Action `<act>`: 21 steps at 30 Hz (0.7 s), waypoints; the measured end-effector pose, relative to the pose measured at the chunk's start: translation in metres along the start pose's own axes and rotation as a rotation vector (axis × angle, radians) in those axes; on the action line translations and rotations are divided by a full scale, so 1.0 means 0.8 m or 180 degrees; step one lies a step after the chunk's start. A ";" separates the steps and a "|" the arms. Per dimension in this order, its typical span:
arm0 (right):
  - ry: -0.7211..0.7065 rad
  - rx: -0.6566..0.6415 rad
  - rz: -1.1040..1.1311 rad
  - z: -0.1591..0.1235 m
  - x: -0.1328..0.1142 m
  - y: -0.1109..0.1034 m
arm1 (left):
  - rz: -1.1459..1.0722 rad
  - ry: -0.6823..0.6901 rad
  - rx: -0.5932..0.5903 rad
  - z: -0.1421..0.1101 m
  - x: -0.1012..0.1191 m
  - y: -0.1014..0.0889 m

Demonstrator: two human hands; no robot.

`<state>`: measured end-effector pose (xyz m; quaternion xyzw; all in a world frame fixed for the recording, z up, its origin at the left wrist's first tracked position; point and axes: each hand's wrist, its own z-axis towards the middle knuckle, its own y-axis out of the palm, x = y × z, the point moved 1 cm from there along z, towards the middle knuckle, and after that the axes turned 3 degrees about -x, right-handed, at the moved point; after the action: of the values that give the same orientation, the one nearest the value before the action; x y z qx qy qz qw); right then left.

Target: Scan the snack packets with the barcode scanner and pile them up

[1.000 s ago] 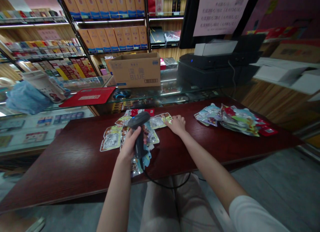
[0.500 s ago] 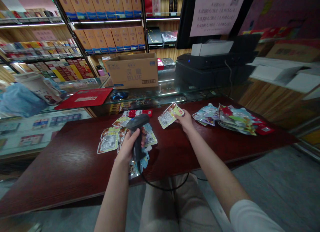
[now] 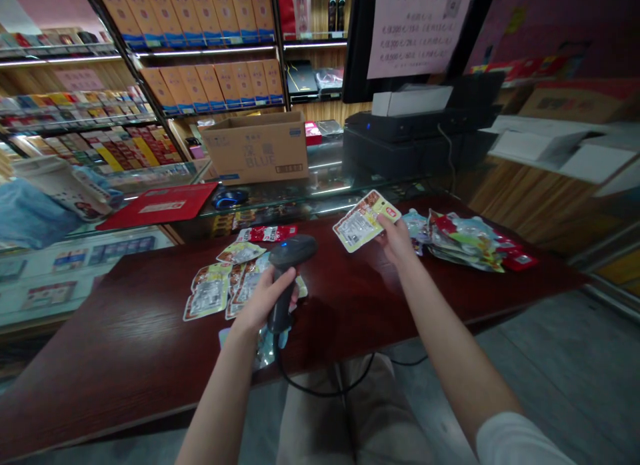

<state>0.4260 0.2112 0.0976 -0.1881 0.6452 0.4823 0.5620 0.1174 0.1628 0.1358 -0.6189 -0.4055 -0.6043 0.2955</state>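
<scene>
My left hand is wrapped round the grip of a black barcode scanner, whose head points right and whose cable hangs over the table edge. Between the thumb and fingers of my right hand is a yellow and brown snack packet, raised above the table with its printed label side up. Under and beside the scanner lie several similar packets, partly hidden by my left hand. A red packet lies behind them. To the right of my right hand is a heap of mixed packets.
The dark red wooden table meets a glass counter behind it. On the counter are a cardboard box, a red mat, a computer mouse, a cup and a black till machine. Stocked shelves stand behind.
My right hand has lifted the snack packet up and to the right. The scanner in my left hand has moved slightly right, and the whole view has shifted a little.
</scene>
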 end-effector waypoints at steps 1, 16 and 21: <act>-0.0050 -0.0002 0.0012 0.001 -0.004 -0.006 | 0.0073 0.0003 -0.0022 0.002 0.004 0.005; -0.0167 0.0098 0.0088 0.008 -0.006 -0.036 | 0.0062 -0.0145 -0.0656 0.033 0.004 0.049; -0.0172 -0.0007 -0.0021 0.007 -0.007 -0.037 | 0.0065 -0.0119 -0.0688 0.029 0.003 0.044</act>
<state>0.4542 0.2004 0.0907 -0.1778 0.6286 0.4861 0.5805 0.1589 0.1655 0.1404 -0.6625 -0.3370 -0.6298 0.2255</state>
